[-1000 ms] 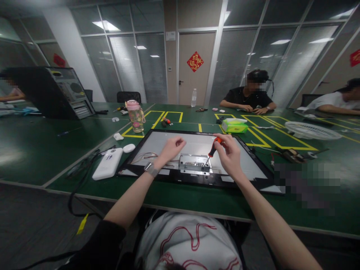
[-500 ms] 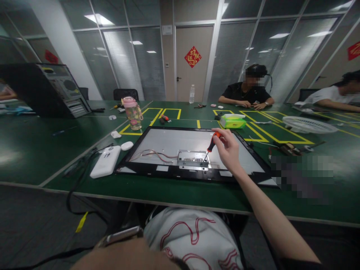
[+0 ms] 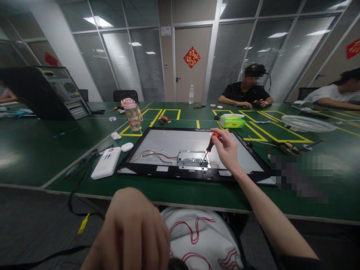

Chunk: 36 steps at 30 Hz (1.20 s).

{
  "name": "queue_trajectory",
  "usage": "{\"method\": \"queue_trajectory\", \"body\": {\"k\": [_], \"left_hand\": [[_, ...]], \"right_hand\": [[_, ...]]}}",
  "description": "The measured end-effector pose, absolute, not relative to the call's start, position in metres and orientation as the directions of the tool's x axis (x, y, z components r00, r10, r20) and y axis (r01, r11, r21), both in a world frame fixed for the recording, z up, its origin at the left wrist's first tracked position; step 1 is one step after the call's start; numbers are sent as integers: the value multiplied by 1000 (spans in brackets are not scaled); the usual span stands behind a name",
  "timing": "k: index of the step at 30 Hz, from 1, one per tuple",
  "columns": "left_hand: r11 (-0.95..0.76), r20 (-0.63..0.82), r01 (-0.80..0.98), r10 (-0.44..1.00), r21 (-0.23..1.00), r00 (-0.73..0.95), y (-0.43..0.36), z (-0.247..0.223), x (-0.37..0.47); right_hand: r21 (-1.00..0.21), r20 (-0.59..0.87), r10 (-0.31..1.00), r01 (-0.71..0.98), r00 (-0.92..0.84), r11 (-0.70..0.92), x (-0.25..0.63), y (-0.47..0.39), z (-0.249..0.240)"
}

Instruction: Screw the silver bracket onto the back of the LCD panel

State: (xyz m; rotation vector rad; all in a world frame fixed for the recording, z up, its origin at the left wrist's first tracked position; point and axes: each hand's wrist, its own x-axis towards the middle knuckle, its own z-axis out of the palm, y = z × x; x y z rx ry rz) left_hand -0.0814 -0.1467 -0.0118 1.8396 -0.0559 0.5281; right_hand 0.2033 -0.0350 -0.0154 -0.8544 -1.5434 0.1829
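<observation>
In my right hand [image 3: 227, 150] is a red-and-black screwdriver [image 3: 210, 142], gripped near the top of its handle and tilted. Its shaft reaches down to the right part of a silver metal bracket [image 3: 185, 158]. That bracket sits on the near half of a flat display panel [image 3: 157, 140] with a grey back and black frame, lying on the table. Thin wires [image 3: 157, 153] run left from the bracket across the panel. Close to the camera, my left hand [image 3: 135, 228] is raised above my lap, back of the hand up and fingers curled down; its fingertips are hidden.
A white power bank [image 3: 106, 164] and a white oval case [image 3: 127, 147] lie left of the panel. Beyond stand a pink-lidded bottle [image 3: 132, 116], a green packet [image 3: 232, 121] and a computer case [image 3: 36, 93]. A white fan grille [image 3: 308, 123] lies right. Co-workers sit across the table.
My left hand has risen into view at the bottom, turning so its back and curled fingers show. My right hand and the screwdriver stay at the same spot on the bracket.
</observation>
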Motion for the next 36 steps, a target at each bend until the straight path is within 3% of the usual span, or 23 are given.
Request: {"method": "queue_trajectory", "body": {"k": [2, 4, 8, 10, 14, 19, 21, 26, 32, 36], "left_hand": [[-356, 382, -301, 184, 885, 906, -118, 2, -81], [-328, 322, -237, 235, 915, 917, -100, 16, -80], [-396, 347, -93, 638, 913, 687, -83, 36, -68], [-484, 368, 72, 744, 872, 557, -70, 40, -57], [-568, 469, 493, 823, 659, 320, -26, 33, -39], [-493, 388, 812, 847, 313, 365, 27, -3, -32], [-439, 342, 862, 874, 255, 345, 39, -20, -34], [-473, 307, 842, 867, 258, 392, 53, -49, -45], [-573, 214, 788, 818, 225, 533, 55, -59, -48], [-594, 246, 776, 801, 215, 545, 49, -57, -44]], "right_hand": [[-584, 790, 610, 384, 64, 715, 203, -36, -14], [-585, 789, 613, 365, 49, 724, 204, -38, -12], [-631, 760, 649, 279, 37, 724, 205, -41, -7], [-682, 722, 691, 212, 41, 700, 207, -39, -8], [-745, 667, 738, 72, 101, 663, 210, -29, -16], [-800, 588, 806, -100, 68, 592, 209, -25, -16], [-807, 579, 815, -127, 19, 576, 207, -28, -12], [-812, 568, 823, -165, -9, 559, 205, -31, -9], [-812, 582, 809, -116, -81, 572, 210, -29, -10], [-818, 575, 812, -90, -100, 568, 210, -32, -7]]}}
